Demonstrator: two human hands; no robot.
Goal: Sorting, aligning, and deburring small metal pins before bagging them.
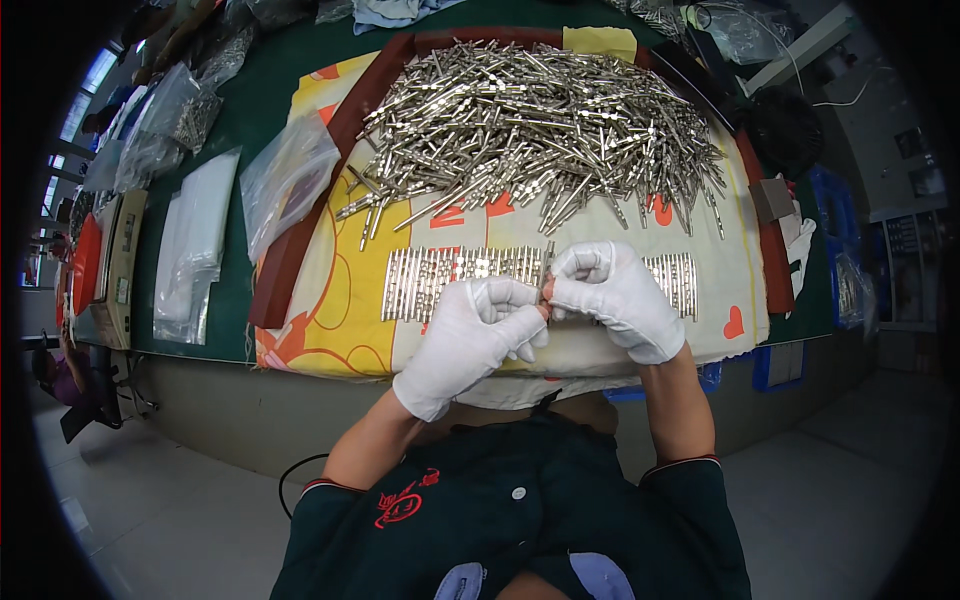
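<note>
A thin silver metal rod (pixel 548 258) stands up between my white-gloved hands. My left hand (pixel 465 335) pinches its lower end with thumb and fingers. The fingertips of my right hand (pixel 612 298) close on the same rod, touching my left fingertips. Under and beside both hands runs a row of metal rods (pixel 430 285), laid side by side on a patterned cloth (pixel 335 320); my hands cover its middle. Beyond the row lies a large loose heap of similar rods (pixel 545 130), pointing every way.
A dark red wooden border (pixel 288 270) edges the cloth on three sides. Clear plastic bags (pixel 290 180) lie to the left, with a scale-like device (pixel 120 265) past them. Blue crates (pixel 780 366) stand at the right. Another person (pixel 75 375) is at the far left.
</note>
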